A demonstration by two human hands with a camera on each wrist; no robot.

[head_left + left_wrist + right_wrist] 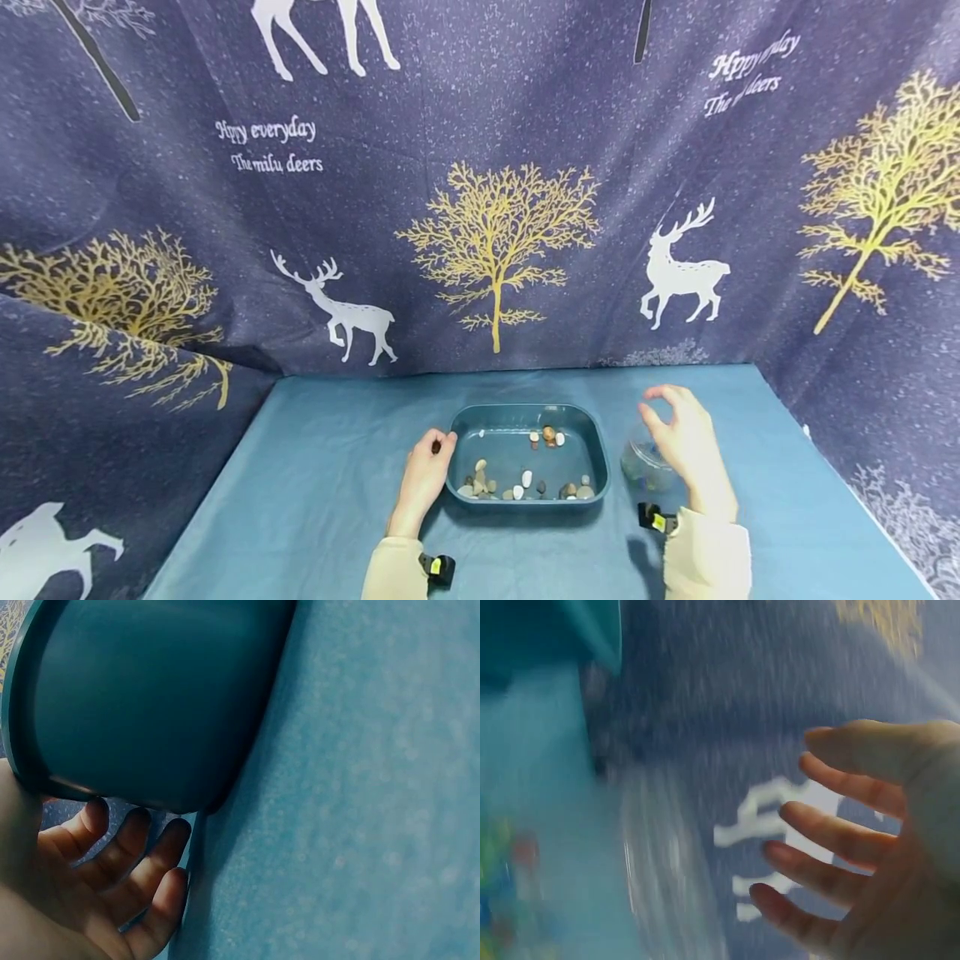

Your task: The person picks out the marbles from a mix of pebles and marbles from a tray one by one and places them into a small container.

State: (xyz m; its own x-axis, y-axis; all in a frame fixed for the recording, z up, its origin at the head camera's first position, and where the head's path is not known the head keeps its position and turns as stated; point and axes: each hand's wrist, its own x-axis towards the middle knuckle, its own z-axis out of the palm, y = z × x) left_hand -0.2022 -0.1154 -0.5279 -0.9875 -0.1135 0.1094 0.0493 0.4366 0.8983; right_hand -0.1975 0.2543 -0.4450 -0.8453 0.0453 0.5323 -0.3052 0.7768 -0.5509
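Note:
A dark teal rectangular basin point(502, 457) sits on the table, with several small stones point(480, 482) along its near side and a few more at its back right. My left hand point(426, 477) grips the basin's left rim, the thumb at the top edge and the fingers curled against the outer wall in the left wrist view. Over a clear round jar point(636, 467) to the right of the basin hovers my right hand point(686, 442), fingers spread and nothing in them. Blurred colourful bits point(506, 892) show at the jar in the right wrist view.
A blue-green cloth point(330, 467) covers the table. Behind it hangs a dark blue curtain point(450, 125) printed with deer and trees, which also drapes down both sides. Each wrist carries a small black camera point(441, 571).

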